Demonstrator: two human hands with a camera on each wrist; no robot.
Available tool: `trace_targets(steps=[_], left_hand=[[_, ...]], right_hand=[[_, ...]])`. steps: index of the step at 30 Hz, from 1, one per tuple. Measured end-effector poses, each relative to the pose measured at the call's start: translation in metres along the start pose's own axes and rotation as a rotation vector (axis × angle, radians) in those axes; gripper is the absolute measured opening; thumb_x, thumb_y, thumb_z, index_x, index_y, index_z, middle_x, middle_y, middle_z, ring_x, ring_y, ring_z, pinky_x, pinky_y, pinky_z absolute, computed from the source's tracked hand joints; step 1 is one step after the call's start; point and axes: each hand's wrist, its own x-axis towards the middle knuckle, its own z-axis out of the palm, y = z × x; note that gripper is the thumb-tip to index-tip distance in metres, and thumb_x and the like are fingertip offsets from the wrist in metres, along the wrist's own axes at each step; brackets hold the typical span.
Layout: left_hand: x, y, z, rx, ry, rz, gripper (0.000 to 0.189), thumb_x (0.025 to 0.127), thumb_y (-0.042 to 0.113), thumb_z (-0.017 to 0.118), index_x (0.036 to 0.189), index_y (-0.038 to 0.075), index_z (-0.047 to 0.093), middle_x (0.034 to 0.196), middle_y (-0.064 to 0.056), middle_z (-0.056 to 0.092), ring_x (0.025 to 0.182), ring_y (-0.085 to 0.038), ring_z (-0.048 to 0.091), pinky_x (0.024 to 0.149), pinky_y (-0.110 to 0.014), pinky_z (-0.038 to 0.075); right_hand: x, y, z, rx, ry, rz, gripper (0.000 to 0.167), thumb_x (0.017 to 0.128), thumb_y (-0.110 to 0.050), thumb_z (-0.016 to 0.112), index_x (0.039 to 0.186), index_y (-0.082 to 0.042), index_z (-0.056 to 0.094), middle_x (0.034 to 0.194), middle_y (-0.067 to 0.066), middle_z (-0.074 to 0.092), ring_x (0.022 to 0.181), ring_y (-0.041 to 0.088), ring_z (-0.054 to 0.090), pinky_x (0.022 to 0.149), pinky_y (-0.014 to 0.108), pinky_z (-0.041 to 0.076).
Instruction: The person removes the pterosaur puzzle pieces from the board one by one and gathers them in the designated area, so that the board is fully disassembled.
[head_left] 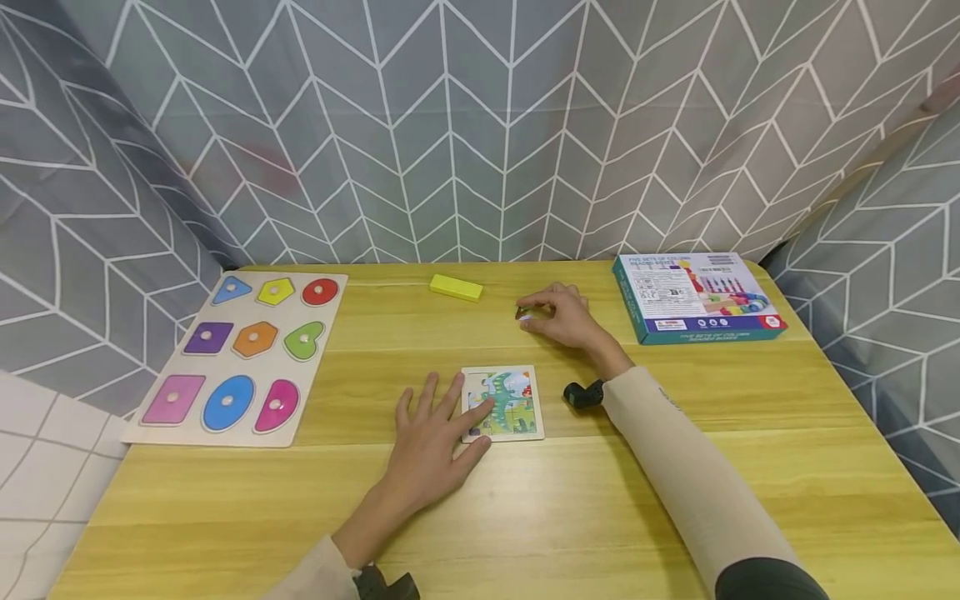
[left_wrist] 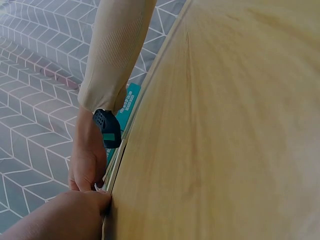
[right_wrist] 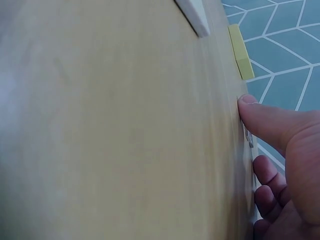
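Observation:
A small jigsaw puzzle with a green dinosaur [head_left: 517,400] lies on the table in front of me. My left hand [head_left: 429,450] rests at its left side with fingers spread, the index finger and thumb reaching over the puzzle's left part. Beyond the puzzle, to the right, my right hand [head_left: 558,317] pinches a small thin puzzle piece [head_left: 523,315] between thumb and fingers, close over the table. In the right wrist view the thumb [right_wrist: 265,117] partly hides that piece [right_wrist: 249,137]. The left wrist view shows both hands overlapping near the table edge.
A yellow block [head_left: 456,287] lies at the back middle. At the left is a board of colourful knobbed shapes [head_left: 251,360]. A boxed bead set [head_left: 697,297] lies at the back right, beyond the right forearm. A patterned curtain [head_left: 480,125] hangs behind the wooden table [head_left: 555,517].

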Motion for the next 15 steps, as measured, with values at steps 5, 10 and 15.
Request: trace_targets(steps=[5,10,15], left_hand=[[0.0005,-0.0001,0.0001,0.003,-0.007,-0.004,0.047,0.098,0.053,0.057,0.144,0.040,0.057,0.165,-0.011,0.036,0.156,-0.047,0.019,0.118,-0.072,0.009],[0.0002,-0.0007,0.0007,0.007,-0.007,-0.005,0.048,0.098,0.053,0.056,0.144,0.040,0.057,0.165,-0.010,0.036,0.156,-0.046,0.019,0.118,-0.072,0.009],[0.0000,-0.0008,0.0006,0.003,-0.011,-0.007,0.048,0.098,0.053,0.056,0.144,0.040,0.057,0.165,-0.010,0.035,0.156,-0.046,0.019,0.118,-0.071,0.009]], right_hand=[[-0.0013,-0.0007,-0.0017,0.012,-0.008,0.009,0.036,0.091,-0.026,0.077,0.125,-0.017,0.073,0.113,0.009,0.060,0.097,0.026,0.038,0.087,0.044,0.019],[-0.0028,-0.0015,-0.0038,0.062,-0.017,0.021,0.037,0.092,-0.027,0.076,0.128,-0.018,0.072,0.116,0.010,0.060,0.099,0.027,0.039,0.091,0.046,0.019],[-0.0029,0.0019,-0.0034,0.101,-0.018,0.029,0.038,0.093,-0.028,0.075,0.129,-0.018,0.071,0.118,0.010,0.060,0.102,0.027,0.041,0.093,0.048,0.020]])
